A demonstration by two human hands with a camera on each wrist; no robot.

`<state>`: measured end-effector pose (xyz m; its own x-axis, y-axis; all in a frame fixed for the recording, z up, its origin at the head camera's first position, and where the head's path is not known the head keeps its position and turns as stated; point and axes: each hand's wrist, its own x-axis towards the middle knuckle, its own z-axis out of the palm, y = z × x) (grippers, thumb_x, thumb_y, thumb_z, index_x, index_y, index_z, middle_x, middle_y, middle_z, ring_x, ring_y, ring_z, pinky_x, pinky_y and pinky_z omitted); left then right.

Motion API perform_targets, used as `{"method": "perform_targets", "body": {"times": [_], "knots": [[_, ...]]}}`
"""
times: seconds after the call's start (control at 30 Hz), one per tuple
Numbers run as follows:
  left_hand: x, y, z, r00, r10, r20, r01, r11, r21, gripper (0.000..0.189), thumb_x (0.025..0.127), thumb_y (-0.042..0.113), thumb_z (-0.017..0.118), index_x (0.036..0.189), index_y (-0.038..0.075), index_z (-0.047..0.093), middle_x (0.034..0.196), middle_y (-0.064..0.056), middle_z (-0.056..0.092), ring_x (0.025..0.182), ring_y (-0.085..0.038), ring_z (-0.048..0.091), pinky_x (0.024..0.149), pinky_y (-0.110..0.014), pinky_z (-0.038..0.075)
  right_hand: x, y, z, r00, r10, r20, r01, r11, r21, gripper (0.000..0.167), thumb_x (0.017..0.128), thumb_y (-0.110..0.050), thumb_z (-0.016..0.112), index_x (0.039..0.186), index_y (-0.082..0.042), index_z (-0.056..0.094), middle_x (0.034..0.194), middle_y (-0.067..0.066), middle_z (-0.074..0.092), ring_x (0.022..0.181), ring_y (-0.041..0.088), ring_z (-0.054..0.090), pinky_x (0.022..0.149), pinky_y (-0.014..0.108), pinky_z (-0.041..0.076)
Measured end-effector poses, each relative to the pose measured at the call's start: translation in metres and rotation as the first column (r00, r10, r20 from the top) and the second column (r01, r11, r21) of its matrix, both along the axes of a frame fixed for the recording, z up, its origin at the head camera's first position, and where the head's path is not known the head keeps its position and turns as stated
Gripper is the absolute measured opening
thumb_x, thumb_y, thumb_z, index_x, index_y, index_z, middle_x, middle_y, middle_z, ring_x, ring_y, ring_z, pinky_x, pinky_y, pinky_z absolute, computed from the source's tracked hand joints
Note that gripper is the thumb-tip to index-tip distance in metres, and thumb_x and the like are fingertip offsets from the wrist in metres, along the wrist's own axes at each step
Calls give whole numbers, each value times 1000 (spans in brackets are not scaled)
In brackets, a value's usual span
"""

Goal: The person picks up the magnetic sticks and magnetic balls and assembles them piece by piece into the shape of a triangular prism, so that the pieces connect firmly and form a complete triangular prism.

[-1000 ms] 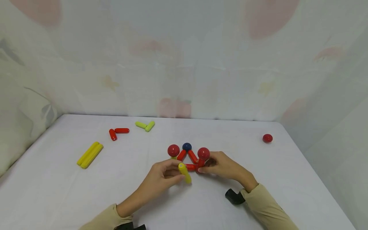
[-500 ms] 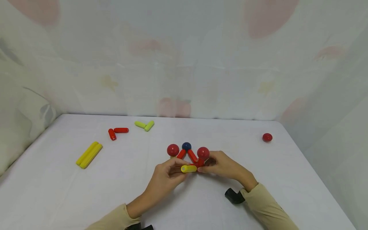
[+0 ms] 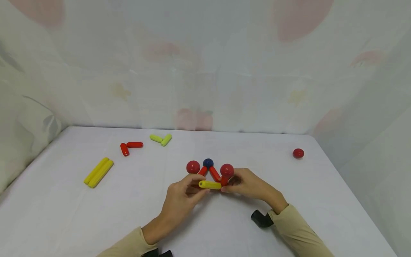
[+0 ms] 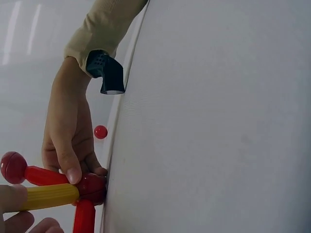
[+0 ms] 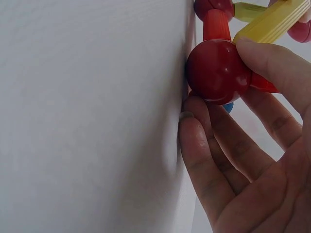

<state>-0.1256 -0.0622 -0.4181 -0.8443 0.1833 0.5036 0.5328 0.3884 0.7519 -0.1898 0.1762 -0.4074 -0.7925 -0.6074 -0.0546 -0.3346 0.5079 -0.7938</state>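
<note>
My left hand (image 3: pixel 179 200) pinches a yellow rod (image 3: pixel 210 185) that lies almost level across the front of a small ball-and-rod structure. The rod's far end meets a red ball (image 5: pixel 217 72) at the structure's near right corner. Around that ball my right hand (image 3: pixel 252 184) curls its thumb and fingers, steadying it low by the table. Red rods (image 3: pixel 214 174) run from the corners to a dark blue ball (image 3: pixel 208 163) at the back. Two more red balls stand raised, one at left (image 3: pixel 193 167) and one at right (image 3: pixel 227 170). My left fingers partly hide the left corner.
On the white table (image 3: pixel 135 203), two yellow rods (image 3: pixel 99 172) lie side by side at left. Behind them are two short red rods (image 3: pixel 135 145) and two light green rods (image 3: pixel 166 140). A loose red ball (image 3: pixel 298 153) sits at far right.
My left hand has turned the yellow rod from a steep, forward-tilted pose to nearly level, bringing its end against the red corner ball. The right hand has kept its place.
</note>
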Motion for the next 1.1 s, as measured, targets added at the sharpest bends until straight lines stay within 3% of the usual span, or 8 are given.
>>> {"method": "perform_targets", "body": {"times": [0.17,0.37,0.5,0.63,0.73,0.93,1.1], "knots": [[0,-4,4,983,76,-165,-91,992,-84,49,71,5,87,109,7,55,80,0,73,59,3,62,59,-11,52,0,1,0,1000,-14,6,14,1000,7,28,87,-27,77,111,-15,69,98,-3,71,87,12,66,79,24,54],[-5,-12,14,969,154,-195,-184,972,-148,70,72,14,88,129,7,48,66,7,65,52,7,47,53,-9,44,-1,2,-2,1000,-21,20,21,1000,14,30,87,-28,77,113,-15,68,97,-3,72,87,12,66,78,24,54],[-12,-19,19,974,186,-132,-212,949,-232,74,74,24,88,134,6,49,58,12,57,48,6,41,49,-14,37,-1,2,-2,1000,-23,21,23,1000,18,31,87,-29,77,113,-16,68,97,-4,72,88,13,65,79,24,54],[-18,-23,22,976,219,1,-210,937,-278,60,75,25,87,126,8,61,56,12,56,47,0,43,48,-18,35,-1,1,-2,1000,-19,15,19,1000,21,31,87,-29,77,114,-15,68,98,-4,72,88,12,65,79,24,54],[-22,-26,22,971,233,50,-210,935,-286,47,76,23,86,117,9,69,55,10,55,48,-2,44,47,-20,33,-1,1,-1,1000,-16,10,15,1000,23,30,87,-27,77,112,-15,68,97,-4,72,86,12,65,78,23,54],[-24,-29,23,971,210,114,-169,941,-292,38,77,21,85,112,12,72,55,10,55,48,-2,44,46,-20,34,-1,1,-1,1000,-10,18,10,1000,9,29,87,-27,77,112,-15,68,98,-4,72,87,13,66,79,23,54],[-27,-35,26,971,161,178,-95,938,-333,37,79,26,84,111,12,71,63,9,58,55,-5,50,50,-20,41,0,0,-2,999,-20,27,20,1000,6,31,87,-27,77,115,-15,68,99,-4,72,88,13,66,79,23,54]]}}
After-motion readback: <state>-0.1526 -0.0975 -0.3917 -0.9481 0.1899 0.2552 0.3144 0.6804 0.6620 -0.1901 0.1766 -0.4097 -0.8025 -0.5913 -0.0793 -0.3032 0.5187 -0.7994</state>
